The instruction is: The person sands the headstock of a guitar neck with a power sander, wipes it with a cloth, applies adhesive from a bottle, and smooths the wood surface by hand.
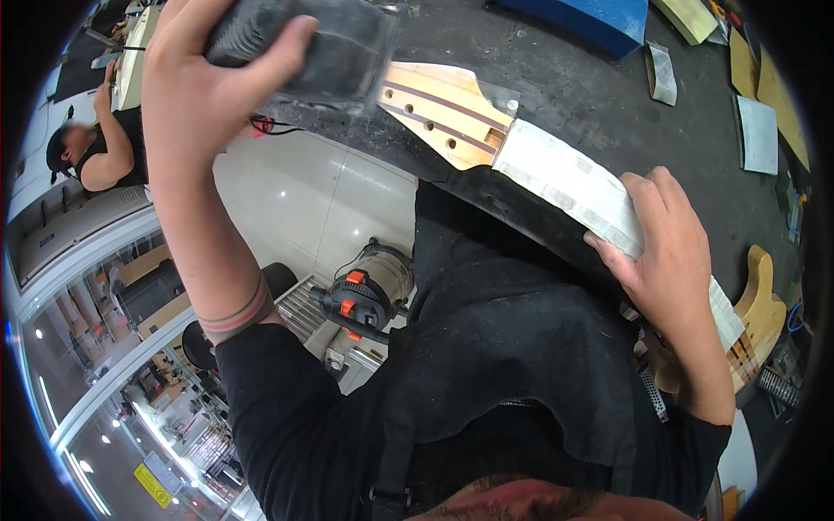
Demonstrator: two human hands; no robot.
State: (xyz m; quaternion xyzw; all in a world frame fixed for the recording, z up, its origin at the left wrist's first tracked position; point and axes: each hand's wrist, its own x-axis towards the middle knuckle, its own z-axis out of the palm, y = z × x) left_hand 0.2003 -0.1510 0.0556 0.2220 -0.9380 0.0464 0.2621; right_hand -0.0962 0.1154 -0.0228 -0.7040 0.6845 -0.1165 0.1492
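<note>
Left hand [195,74]: dark block [347,56] is being held, thumb spread; other fingers cannot be told.
Right hand [667,227]: papered neck [565,178] is being clasped between thumb and fingers.

Place: a workshop, apparently one where guitars are made.
Workbench [565,113]: dark and scuffed, with loose sheets [757,135] resembling sandpaper.
Instrument: pale wooden headstock [453,97] with drilled holes; shaped wooden body [764,326] farther right.
Floor [282,193]: glossy pale tiles and a canister vacuum [372,291] (dark, with orange clips).
Beyond: glass panes [65,347], a lit, cluttered room [187,417]; another person [117,156] at upper left.
</note>
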